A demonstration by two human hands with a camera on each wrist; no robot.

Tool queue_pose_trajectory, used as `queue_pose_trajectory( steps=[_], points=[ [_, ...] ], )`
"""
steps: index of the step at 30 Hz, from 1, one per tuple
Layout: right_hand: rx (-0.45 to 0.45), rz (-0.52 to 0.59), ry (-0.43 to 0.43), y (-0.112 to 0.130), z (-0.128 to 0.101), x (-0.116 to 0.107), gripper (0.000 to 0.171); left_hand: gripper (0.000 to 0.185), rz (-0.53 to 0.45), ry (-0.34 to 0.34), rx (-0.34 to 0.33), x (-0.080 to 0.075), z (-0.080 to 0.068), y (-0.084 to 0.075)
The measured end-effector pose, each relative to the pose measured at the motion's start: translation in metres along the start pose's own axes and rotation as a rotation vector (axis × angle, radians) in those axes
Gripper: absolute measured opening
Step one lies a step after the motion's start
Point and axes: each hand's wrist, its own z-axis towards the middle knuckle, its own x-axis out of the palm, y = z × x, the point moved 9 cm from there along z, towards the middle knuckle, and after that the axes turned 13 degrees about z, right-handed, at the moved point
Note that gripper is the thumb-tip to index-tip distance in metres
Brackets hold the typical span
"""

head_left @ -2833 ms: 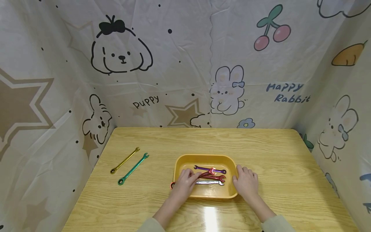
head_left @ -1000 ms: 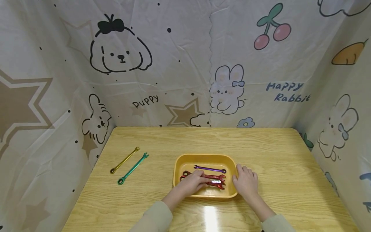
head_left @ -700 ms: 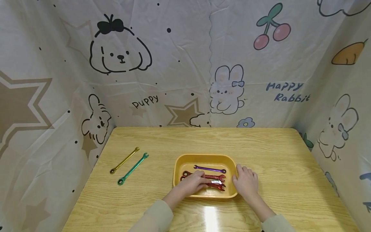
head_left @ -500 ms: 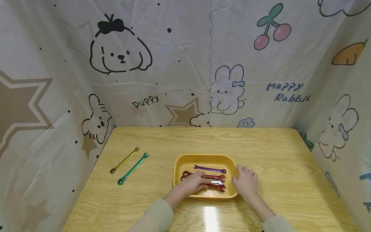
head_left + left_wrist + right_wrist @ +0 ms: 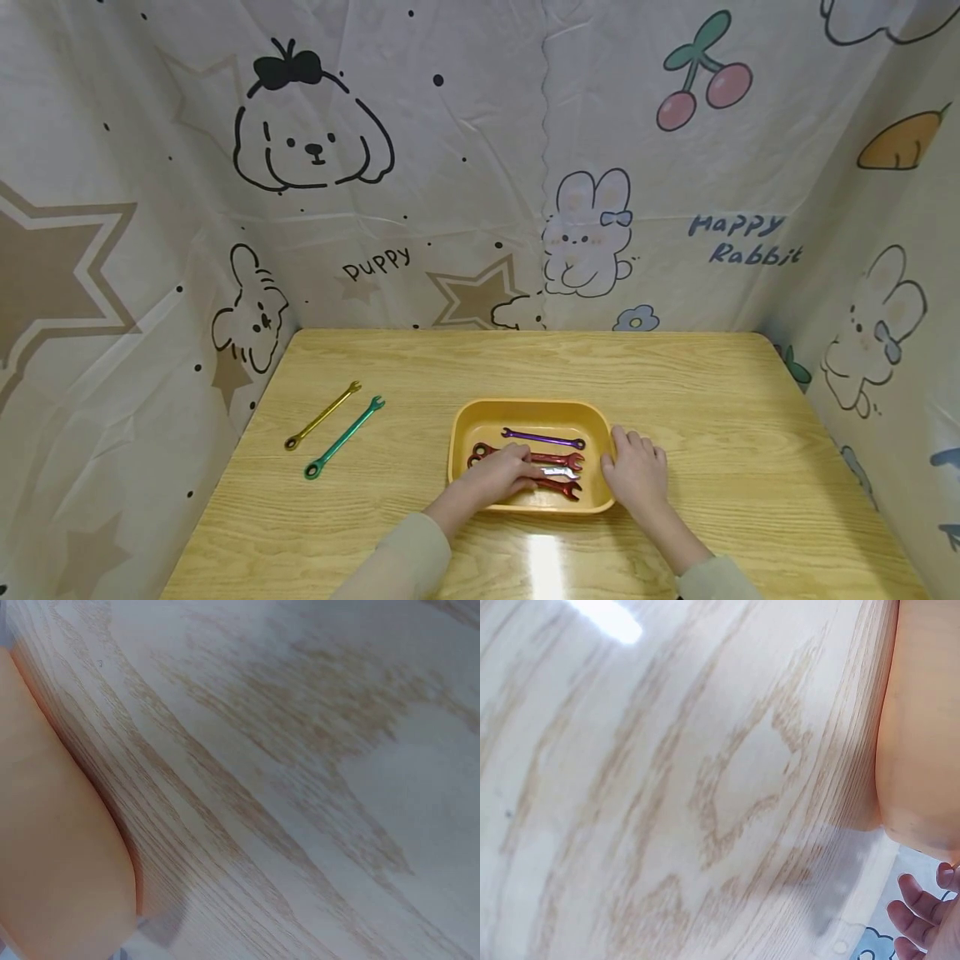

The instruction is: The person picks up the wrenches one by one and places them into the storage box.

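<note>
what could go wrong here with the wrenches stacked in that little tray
The left hand rests on two red metal wrenches and a silver one lying close together in the yellow plastic tray; lifting one may drag its neighbours along. The right hand only touches the tray's right wall, so the light tray might slide on the glossy wooden table. The thin purple wrench sits apart and could be overlooked.
</note>
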Motion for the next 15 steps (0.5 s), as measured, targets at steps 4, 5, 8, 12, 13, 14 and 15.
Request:
queue_pose_trajectory(
  steps=[4,5,8,12,13,14,15],
  points=[
    [0.006,0.001,0.005,-0.0006,0.0000,0.0007,0.036,0.021,0.008,0.003,0.007,0.0007,0.0003,-0.0005],
    [0.009,0.002,0.006,-0.0009,0.0001,0.0009,0.037,0.021,0.014,0.002,0.008,0.0010,0.0006,-0.0004],
    [0.013,0.004,0.009,-0.0019,0.0000,0.0016,0.038,0.022,0.021,-0.003,0.008,0.0012,0.0010,-0.0002],
    [0.016,0.001,0.009,-0.0028,0.0002,0.0025,0.037,0.022,0.034,0.005,0.000,0.0020,0.0005,0.0004],
    [0.016,0.000,0.008,-0.0029,0.0003,0.0027,0.037,0.021,0.034,0.010,-0.001,0.0024,0.0003,0.0004],
    [0.016,-0.001,0.008,-0.0030,0.0003,0.0028,0.037,0.021,0.037,0.019,-0.003,0.0027,0.0003,0.0005],
    [0.015,-0.001,0.006,-0.0029,0.0004,0.0028,0.036,0.021,0.031,0.025,-0.007,0.0032,0.0004,0.0009]
  ],
)
